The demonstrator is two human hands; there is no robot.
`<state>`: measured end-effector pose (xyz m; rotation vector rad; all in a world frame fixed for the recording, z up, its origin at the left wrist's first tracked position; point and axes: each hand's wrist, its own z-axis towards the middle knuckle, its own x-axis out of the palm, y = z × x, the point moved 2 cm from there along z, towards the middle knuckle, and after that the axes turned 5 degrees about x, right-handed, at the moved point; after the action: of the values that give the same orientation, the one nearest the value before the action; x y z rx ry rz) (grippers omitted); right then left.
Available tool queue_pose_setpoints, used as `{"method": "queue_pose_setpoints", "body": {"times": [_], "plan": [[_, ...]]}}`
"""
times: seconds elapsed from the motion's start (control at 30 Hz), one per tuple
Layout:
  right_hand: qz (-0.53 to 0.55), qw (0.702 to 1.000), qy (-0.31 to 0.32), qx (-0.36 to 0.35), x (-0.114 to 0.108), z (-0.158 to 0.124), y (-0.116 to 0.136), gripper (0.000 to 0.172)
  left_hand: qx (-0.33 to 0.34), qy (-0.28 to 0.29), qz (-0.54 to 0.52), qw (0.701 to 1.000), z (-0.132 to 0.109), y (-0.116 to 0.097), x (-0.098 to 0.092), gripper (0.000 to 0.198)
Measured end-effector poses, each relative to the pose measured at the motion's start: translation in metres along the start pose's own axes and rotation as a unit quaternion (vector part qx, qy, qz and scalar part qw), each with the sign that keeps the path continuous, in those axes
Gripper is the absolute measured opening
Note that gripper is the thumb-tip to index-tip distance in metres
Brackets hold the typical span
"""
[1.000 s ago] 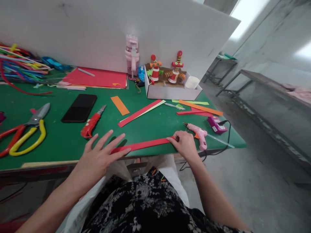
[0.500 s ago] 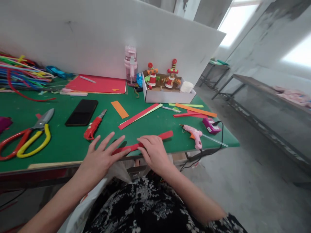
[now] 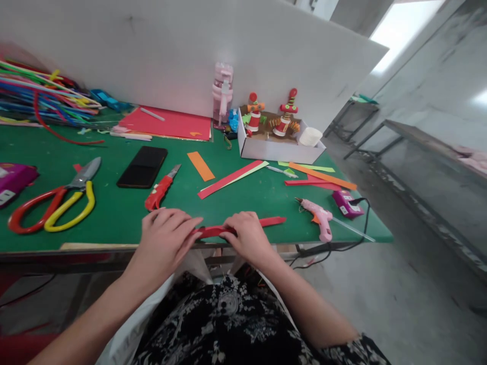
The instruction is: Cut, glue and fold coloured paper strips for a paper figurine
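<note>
A narrow red paper strip lies along the front edge of the green table, held between both hands. My left hand is closed round its left end, which the fingers hide. My right hand grips the strip near its middle, thumb below and fingers on top; the right end sticks out past it. Just beyond my left hand is a red utility knife with its blade showing. Farther back lie an orange paper strip and a red strip with pale green paper under it.
Scissors and a phone lie to the left. On the right, a pink glue gun is beside a purple power socket with a cord over the table edge. A white box with two small figures stands behind.
My left hand has gone from spread fingers to closed on the strip's left end. My right hand keeps its grip. The whole view has shifted a little to the left.
</note>
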<state>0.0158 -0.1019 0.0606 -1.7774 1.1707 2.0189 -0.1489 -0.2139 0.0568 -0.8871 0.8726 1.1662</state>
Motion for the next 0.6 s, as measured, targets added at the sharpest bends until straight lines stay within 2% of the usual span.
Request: {"method": "queue_pose_setpoints", "body": {"times": [0.13, 0.3, 0.6], "plan": [[0.001, 1.0, -0.003, -0.001, -0.002, 0.001, -0.001, 0.011, -0.025, 0.036, -0.031, 0.999, 0.009, -0.001, 0.005, 0.02], [0.004, 1.0, 0.011, 0.017, -0.003, 0.004, -0.001, 0.016, -0.043, 0.062, -0.045, 0.996, 0.015, -0.003, 0.008, 0.029], [-0.068, 0.995, 0.063, 0.04, -0.012, 0.013, 0.005, 0.023, -0.037, 0.143, 0.02, 0.989, 0.028, -0.004, 0.008, 0.03]]}}
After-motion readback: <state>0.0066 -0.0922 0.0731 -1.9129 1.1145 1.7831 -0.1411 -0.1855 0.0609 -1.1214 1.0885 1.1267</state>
